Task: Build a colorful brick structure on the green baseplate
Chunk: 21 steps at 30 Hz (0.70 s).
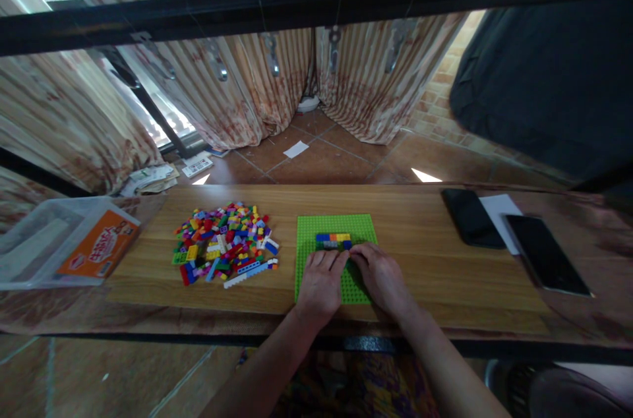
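A green studded baseplate lies on the wooden board, with a short block of joined toy bricks in blue, orange, yellow and grey on it. Both hands meet at the near right corner of these bricks. My left hand rests over the plate, its fingers bent and thumb and fingertips drawn together. From the other side my right hand comes in with curled fingers, its tips touching or almost touching the left thumb. Whatever sits between the fingertips is hidden or too small to name.
Left of the plate is a heap of loose coloured bricks on the wooden board. Further left stands a clear plastic bin with an orange label. At the right lie a black phone, white paper and another dark device.
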Motion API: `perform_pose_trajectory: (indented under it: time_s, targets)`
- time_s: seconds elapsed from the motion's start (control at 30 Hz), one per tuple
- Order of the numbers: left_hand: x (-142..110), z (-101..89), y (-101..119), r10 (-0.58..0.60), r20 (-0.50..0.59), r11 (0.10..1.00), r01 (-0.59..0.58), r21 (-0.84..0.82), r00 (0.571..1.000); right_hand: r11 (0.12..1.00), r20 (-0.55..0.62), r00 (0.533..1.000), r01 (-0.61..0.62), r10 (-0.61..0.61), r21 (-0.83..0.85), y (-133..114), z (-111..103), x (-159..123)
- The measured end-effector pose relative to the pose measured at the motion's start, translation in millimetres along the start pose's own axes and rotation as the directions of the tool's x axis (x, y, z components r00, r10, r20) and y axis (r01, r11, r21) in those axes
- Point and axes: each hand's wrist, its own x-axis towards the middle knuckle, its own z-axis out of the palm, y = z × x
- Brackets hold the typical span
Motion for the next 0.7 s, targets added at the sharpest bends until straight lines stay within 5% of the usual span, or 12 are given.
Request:
perform_pose_trajectory:
  time_s: [0.2, 0.7]
  targets:
    - [-0.6, 2.5, -0.5, 0.000, 0.009, 0.999, 0.000, 0.035, 1.000, 0.999, 0.022, 1.000, 0.008, -0.007, -0.040, 0.1, -1.7, 2.1]
    - [-2.7, 1.6, 0.2, 0.005, 0.001, 0.999, -0.005, 0.038, 1.000, 0.999, -0.135, 0.990, 0.037, -0.041, -0.031, -2.0, 7.7, -7.2]
